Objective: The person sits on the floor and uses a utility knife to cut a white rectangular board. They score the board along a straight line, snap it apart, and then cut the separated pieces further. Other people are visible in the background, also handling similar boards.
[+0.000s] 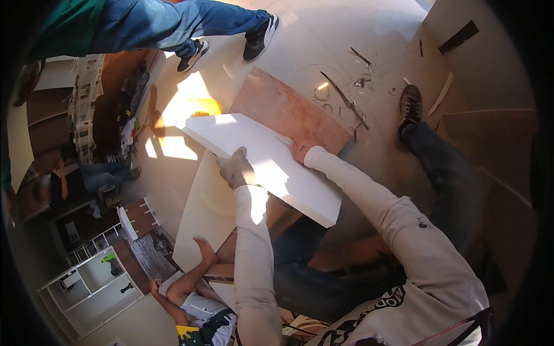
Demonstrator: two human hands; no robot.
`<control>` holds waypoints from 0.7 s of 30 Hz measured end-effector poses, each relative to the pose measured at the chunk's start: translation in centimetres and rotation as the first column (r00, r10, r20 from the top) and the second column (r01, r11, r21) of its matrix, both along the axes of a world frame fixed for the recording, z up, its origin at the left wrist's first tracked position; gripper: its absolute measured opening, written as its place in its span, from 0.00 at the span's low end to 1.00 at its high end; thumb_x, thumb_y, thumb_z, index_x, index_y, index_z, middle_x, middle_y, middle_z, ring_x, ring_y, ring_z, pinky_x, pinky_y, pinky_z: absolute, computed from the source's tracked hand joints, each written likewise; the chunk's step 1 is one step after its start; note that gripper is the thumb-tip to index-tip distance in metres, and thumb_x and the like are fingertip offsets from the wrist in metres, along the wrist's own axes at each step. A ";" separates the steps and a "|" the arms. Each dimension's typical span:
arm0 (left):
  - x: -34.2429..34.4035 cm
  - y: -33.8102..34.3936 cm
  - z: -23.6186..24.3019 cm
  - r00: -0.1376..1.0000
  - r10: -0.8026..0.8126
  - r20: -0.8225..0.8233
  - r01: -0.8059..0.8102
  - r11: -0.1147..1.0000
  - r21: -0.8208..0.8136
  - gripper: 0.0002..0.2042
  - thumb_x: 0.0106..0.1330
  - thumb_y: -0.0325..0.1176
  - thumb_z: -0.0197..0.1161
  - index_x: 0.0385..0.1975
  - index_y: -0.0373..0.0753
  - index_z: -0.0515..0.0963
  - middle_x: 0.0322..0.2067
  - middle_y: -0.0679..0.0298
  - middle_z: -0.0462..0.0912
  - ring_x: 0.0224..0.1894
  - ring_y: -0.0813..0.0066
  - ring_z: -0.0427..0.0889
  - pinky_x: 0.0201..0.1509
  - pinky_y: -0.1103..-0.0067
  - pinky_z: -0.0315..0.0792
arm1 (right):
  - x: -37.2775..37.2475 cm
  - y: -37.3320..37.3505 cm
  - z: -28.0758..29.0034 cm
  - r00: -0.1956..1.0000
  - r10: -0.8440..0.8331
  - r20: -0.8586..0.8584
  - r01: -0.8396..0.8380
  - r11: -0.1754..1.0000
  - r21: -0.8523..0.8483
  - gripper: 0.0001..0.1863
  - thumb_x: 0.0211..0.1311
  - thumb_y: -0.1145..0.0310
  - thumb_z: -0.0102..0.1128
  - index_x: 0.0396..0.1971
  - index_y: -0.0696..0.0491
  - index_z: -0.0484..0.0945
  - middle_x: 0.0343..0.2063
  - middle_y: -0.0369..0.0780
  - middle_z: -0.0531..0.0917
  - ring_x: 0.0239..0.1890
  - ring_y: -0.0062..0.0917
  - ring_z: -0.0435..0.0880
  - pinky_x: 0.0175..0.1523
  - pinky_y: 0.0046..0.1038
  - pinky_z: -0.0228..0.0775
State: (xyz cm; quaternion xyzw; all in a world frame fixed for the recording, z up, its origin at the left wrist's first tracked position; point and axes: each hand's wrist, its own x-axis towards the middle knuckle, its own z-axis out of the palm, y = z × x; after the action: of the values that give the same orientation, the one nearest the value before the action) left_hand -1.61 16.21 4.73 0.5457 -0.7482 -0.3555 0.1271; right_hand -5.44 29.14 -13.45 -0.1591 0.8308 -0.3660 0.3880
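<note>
My left hand (pixel 238 168), in a grey knit glove, is closed on the near long edge of a thick white board (pixel 297 190), thumb on top. My right hand (pixel 303 149), bare, grips the board's far edge, its fingers partly hidden. The board lies tilted across the middle of the view, over a reddish-brown panel (pixel 288 101) on the floor. A cream panel (pixel 193 222) shows beneath it to the left. A yellow object (pixel 208 105) is partly hidden behind the board's left end.
A person in jeans (pixel 150 26) is at the top left; another (pixel 78 176) is at the left, a third (pixel 202 317) at the bottom. Dark offcuts (pixel 340 92) litter the floor. Right are a wall (pixel 461 57) and my shoe (pixel 411 106). White shelving (pixel 92 294) is lower left.
</note>
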 end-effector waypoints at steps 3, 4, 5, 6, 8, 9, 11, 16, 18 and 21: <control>-0.2 -0.5 -0.3 1.000 -0.020 0.021 0.020 1.000 0.000 0.39 0.55 0.33 0.68 0.66 0.30 0.55 0.57 0.43 0.72 0.53 0.50 0.78 0.58 0.66 0.72 | -3.1 -3.7 -1.0 0.980 0.133 0.151 -0.139 0.990 0.026 0.25 0.69 0.56 0.35 0.56 0.53 0.73 0.54 0.48 0.78 0.56 0.44 0.77 0.62 0.39 0.66; -0.2 -0.7 -0.4 0.999 -0.024 0.041 0.025 0.999 -0.033 0.39 0.56 0.33 0.68 0.66 0.30 0.55 0.57 0.42 0.72 0.53 0.49 0.78 0.58 0.66 0.71 | -3.6 -4.5 -1.5 0.971 0.167 0.171 -0.175 0.984 0.028 0.25 0.69 0.57 0.36 0.56 0.53 0.73 0.54 0.48 0.78 0.56 0.44 0.77 0.62 0.39 0.66; -0.2 -0.8 -0.6 0.998 -0.027 0.061 0.031 0.997 -0.066 0.39 0.56 0.33 0.67 0.66 0.30 0.55 0.57 0.42 0.72 0.54 0.49 0.78 0.59 0.66 0.71 | -4.0 -5.3 -2.1 0.963 0.195 0.184 -0.204 0.979 0.029 0.24 0.68 0.57 0.36 0.56 0.53 0.73 0.54 0.48 0.79 0.56 0.44 0.77 0.62 0.39 0.66; -0.3 -0.8 -0.7 0.996 -0.029 0.082 0.037 0.994 -0.099 0.39 0.56 0.32 0.67 0.66 0.30 0.55 0.57 0.42 0.72 0.54 0.49 0.77 0.59 0.66 0.70 | -4.3 -5.9 -2.7 0.958 0.221 0.185 -0.230 0.973 0.030 0.24 0.68 0.58 0.37 0.56 0.53 0.73 0.54 0.48 0.79 0.56 0.44 0.77 0.62 0.39 0.66; -0.4 -0.8 -0.9 0.996 -0.076 0.036 0.080 0.987 -0.140 0.37 0.57 0.32 0.66 0.66 0.30 0.56 0.57 0.42 0.72 0.55 0.49 0.76 0.60 0.67 0.69 | -4.6 -7.0 -3.7 0.949 0.254 0.185 -0.264 0.964 0.028 0.24 0.67 0.59 0.38 0.55 0.53 0.74 0.53 0.48 0.79 0.56 0.44 0.77 0.62 0.39 0.67; -0.4 -0.7 -0.9 0.995 -0.089 0.054 0.098 0.980 -0.175 0.37 0.58 0.32 0.66 0.66 0.30 0.56 0.57 0.42 0.72 0.55 0.49 0.76 0.61 0.67 0.69 | -4.7 -7.6 -4.2 0.946 0.265 0.186 -0.275 0.961 0.028 0.24 0.66 0.59 0.38 0.55 0.53 0.74 0.53 0.48 0.79 0.56 0.44 0.77 0.62 0.39 0.67; -0.4 -0.3 -0.8 0.991 -0.073 -0.108 0.073 0.997 -0.008 0.36 0.59 0.31 0.66 0.66 0.30 0.56 0.57 0.42 0.72 0.55 0.49 0.76 0.60 0.67 0.69 | -5.1 -8.5 -5.1 0.941 0.281 0.187 -0.290 0.957 0.025 0.23 0.65 0.60 0.39 0.55 0.53 0.74 0.53 0.48 0.79 0.56 0.44 0.78 0.62 0.39 0.67; -0.6 0.0 -0.3 0.988 -0.151 0.029 0.154 0.975 -0.158 0.35 0.60 0.30 0.65 0.65 0.30 0.56 0.55 0.43 0.73 0.52 0.52 0.79 0.57 0.68 0.73 | -5.9 -10.2 -6.8 0.931 0.301 0.204 -0.311 0.950 0.019 0.22 0.63 0.63 0.42 0.54 0.53 0.75 0.52 0.49 0.80 0.56 0.45 0.78 0.62 0.39 0.67; -0.7 0.0 -0.5 0.991 -0.108 -0.081 0.103 0.993 -0.063 0.35 0.59 0.29 0.65 0.65 0.30 0.56 0.54 0.44 0.74 0.51 0.52 0.80 0.56 0.69 0.74 | -5.8 -10.2 -7.1 0.949 0.246 0.199 -0.256 0.966 0.025 0.23 0.62 0.64 0.42 0.54 0.53 0.75 0.52 0.48 0.80 0.56 0.44 0.78 0.62 0.39 0.67; -0.9 -0.3 -0.8 0.997 -0.073 0.002 0.073 0.993 -0.090 0.35 0.59 0.29 0.65 0.66 0.30 0.56 0.53 0.43 0.75 0.49 0.53 0.80 0.54 0.69 0.76 | -5.5 -9.4 -7.0 0.969 0.179 0.168 -0.187 0.982 0.035 0.24 0.60 0.64 0.41 0.56 0.53 0.74 0.53 0.48 0.80 0.56 0.42 0.79 0.62 0.40 0.67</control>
State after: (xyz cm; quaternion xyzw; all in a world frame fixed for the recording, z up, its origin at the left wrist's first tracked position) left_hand -2.56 15.95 3.97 0.5115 -0.7828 -0.3260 0.1388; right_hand -10.97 19.76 -20.44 -0.1946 0.7868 -0.3195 0.4909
